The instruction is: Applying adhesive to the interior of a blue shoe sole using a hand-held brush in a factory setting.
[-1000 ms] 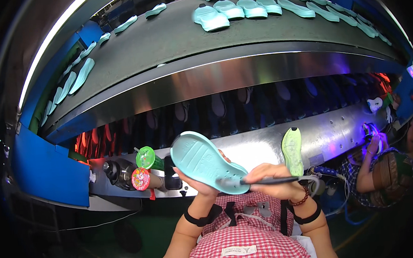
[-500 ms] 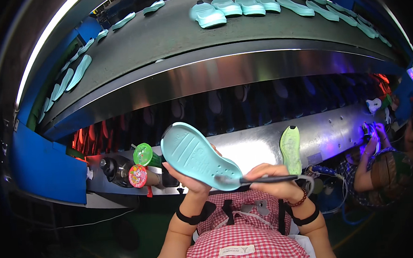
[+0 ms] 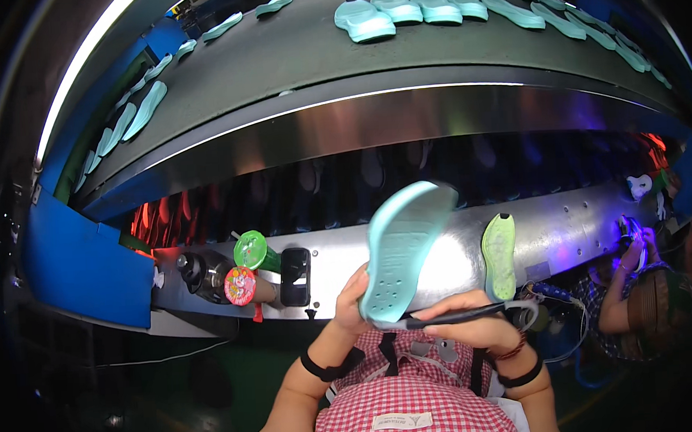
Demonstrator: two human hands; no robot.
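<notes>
A light turquoise shoe sole (image 3: 403,252) is held up in front of me, tilted, its wide end away from me. My left hand (image 3: 353,300) grips its left edge near the narrow end, which has small holes. In my right hand (image 3: 469,317) is a brush (image 3: 457,316) with a black handle and a grey tube at its back end. The brush tip lies against the rim of the narrow end. A pale green sole (image 3: 501,256) lies on the metal bench, right of the turquoise one.
On the metal bench (image 3: 336,252) at left stand a dark bottle (image 3: 200,274), a green-lidded cup (image 3: 254,250), a pink-lidded cup (image 3: 241,286) and a phone (image 3: 295,277). Beyond, a conveyor belt (image 3: 259,60) bears several turquoise soles. Another person (image 3: 639,287) works at right.
The sole has turned more upright and moved right, its wide end swinging right. The brush has gone from the sole's holed face to the rim of the narrow end. The phone shows more fully.
</notes>
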